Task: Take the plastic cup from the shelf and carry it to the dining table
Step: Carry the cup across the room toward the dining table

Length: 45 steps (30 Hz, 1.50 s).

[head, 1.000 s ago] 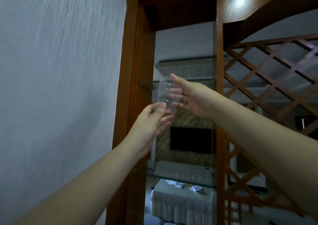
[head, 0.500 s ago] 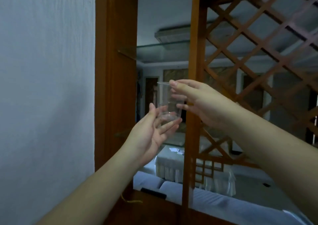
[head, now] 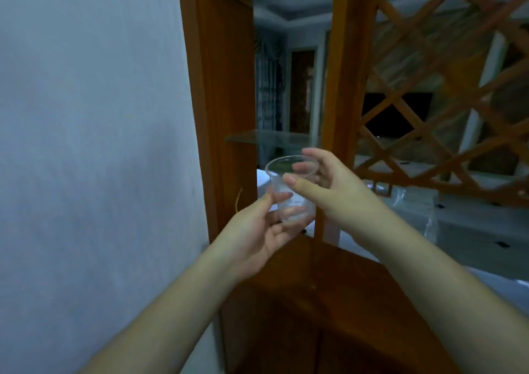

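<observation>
A clear plastic cup [head: 279, 173] stands upright in the air in front of the wooden shelf unit, just below a glass shelf [head: 272, 137]. My right hand [head: 332, 190] grips it near the rim, thumb on the near side and fingers behind. My left hand [head: 260, 230] cups its base from below and the left, with the thumb against the cup's wall. The cup looks empty. The dining table is not in sight.
A pale wall [head: 91, 144] fills the left. The shelf's wooden frame post [head: 217, 101] stands beside it, a wooden cabinet top [head: 329, 282] lies below the hands, and a diagonal lattice partition [head: 446, 87] is on the right. A living room shows beyond.
Both hands have brought the cup down from the upper glass shelf to chest height, closer to me. The view has tilted downward, so the cabinet top now shows.
</observation>
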{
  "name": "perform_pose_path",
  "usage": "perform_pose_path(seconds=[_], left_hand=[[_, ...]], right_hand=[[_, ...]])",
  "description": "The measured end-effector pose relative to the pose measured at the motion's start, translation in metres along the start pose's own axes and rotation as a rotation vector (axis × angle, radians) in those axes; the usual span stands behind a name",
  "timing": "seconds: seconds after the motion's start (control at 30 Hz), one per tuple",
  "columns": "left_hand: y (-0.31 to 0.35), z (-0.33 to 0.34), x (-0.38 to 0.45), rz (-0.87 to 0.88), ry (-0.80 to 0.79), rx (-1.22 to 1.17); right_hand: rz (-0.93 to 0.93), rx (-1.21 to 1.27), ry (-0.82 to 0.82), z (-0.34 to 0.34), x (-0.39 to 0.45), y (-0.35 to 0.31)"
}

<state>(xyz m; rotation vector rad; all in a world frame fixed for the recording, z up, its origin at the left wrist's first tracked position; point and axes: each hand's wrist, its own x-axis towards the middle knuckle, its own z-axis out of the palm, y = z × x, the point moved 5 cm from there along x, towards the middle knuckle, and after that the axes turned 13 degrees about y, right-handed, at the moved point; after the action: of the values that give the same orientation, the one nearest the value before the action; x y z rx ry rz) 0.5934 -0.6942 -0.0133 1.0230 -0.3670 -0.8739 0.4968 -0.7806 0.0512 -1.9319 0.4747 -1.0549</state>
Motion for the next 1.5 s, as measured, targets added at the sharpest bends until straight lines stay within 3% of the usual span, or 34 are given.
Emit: perform_pose_path(seconds=[0.27,0.5,0.77,1.13,1.5], left_hand=[[-0.039,-0.064,-0.056,-0.086,0.031,-0.035],[-0.059,-0.118,-0.128,-0.155,0.013,0.022],[-0.096,-0.140,-0.201,-0.275,0.053,-0.066],[-0.154,-0.055,-0.272,-0.373,-0.147,-0.020],[-0.266,0.102,-0.415,-0.600,-0.494,0.152]], right_hand=[[0.047,0.000,-0.066,0.039,-0.082,0.001],[0.139,0.066,-0.005,0.070,-0.175,-0.011],[0.194,-0.031,0.057,0.075,-0.261,-0.030],[0.206,-0.164,0.303,-0.016,-0.360,-0.049],[0.352,-0.219,0.668,-0.200,-0.531,-0.074]])
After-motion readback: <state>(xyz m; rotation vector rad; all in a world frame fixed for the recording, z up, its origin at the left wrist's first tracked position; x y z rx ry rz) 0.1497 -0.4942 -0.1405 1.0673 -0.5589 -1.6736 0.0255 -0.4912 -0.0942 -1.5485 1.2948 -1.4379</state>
